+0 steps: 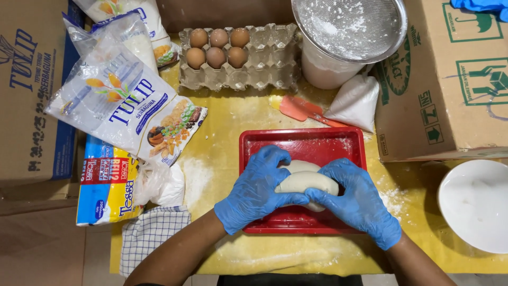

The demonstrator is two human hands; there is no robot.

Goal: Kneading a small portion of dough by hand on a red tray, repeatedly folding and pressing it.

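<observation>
The pale dough [306, 182] lies in the red tray [301, 142], in its near half, and both your hands are wrapped around it. Your left hand [257, 189], in a blue glove, cups the dough's left side with the fingers curled over the top and the thumb under its near edge. Your right hand [357, 200], gloved the same, closes on the right end, fingers curved around and below it. Both hands are clamped on the dough, which bulges smooth and folded between them.

The tray sits on a yellow mat [222, 132] dusted with flour. Just beyond the tray lies an orange spatula [300, 109], and beside it a small white bag [355, 101] that touches the tray's far right corner. Farther back stands an egg carton [264, 63] holding six brown eggs [217, 47] in its left part. To its right a metal sieve [349, 26], floured, rests on a white tub [323, 71].

At your left lie flour bags [119, 98], with a blue and yellow pack [106, 185] beneath them and a checked cloth [151, 233] near your left forearm. A white bowl [476, 204] stands at your right, well apart from the tray, before a cardboard box [450, 79].
</observation>
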